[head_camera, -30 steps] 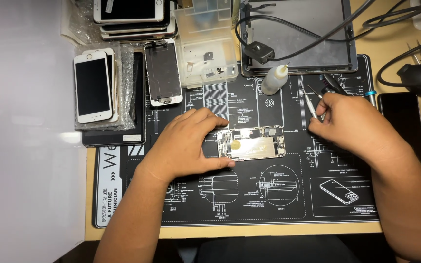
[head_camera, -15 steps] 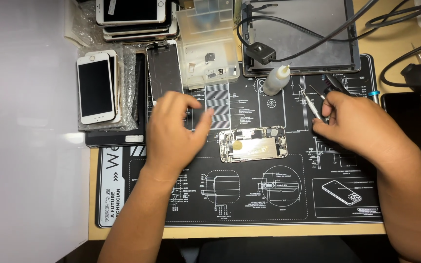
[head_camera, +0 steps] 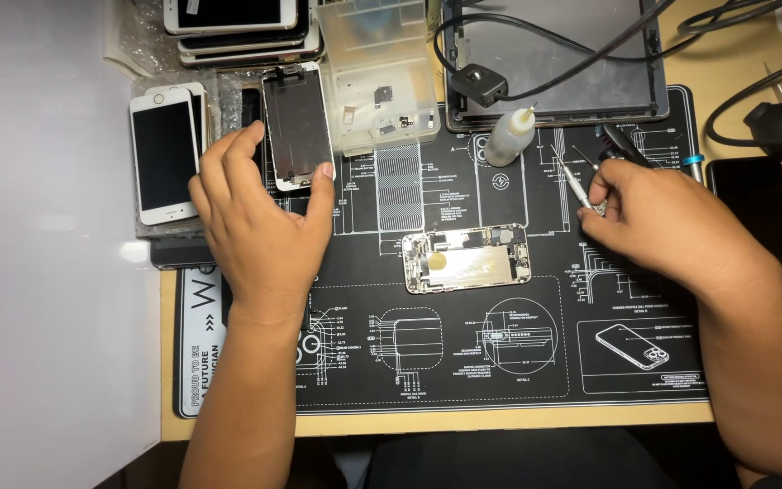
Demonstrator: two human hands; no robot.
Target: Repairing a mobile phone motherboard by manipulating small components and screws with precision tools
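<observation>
Risk, screen panel: my left hand (head_camera: 260, 217) rests flat at the lower edge of the detached screen panel (head_camera: 297, 127), which lies metal back up. I judge that a careless push could slide it into the clear parts tray (head_camera: 382, 77) just beside it, or scrape its glass face on the mat.
Risk, opened phone: the phone body (head_camera: 466, 259) lies uncovered in the middle of the black repair mat (head_camera: 463, 362), well apart from both hands. A dropped tool or a sweeping wrist could strike the exposed internals — that is my main worry.
Risk, small parts: tiny pieces sit loose in the tray; a knock could scatter them.
Risk, bottle: the small white dropper bottle (head_camera: 509, 136) stands upright near the tool tip and could tip over.
Left hand pose: palm down, fingers spread, thumb tip touching the panel's lower right corner — holding nothing.
Right hand pose: my right hand (head_camera: 653, 217) is curled, fingers pinched on a thin screwdriver (head_camera: 574, 181) angled up and left.
Nearby: a white phone (head_camera: 163, 154) lies left of my left hand.
</observation>
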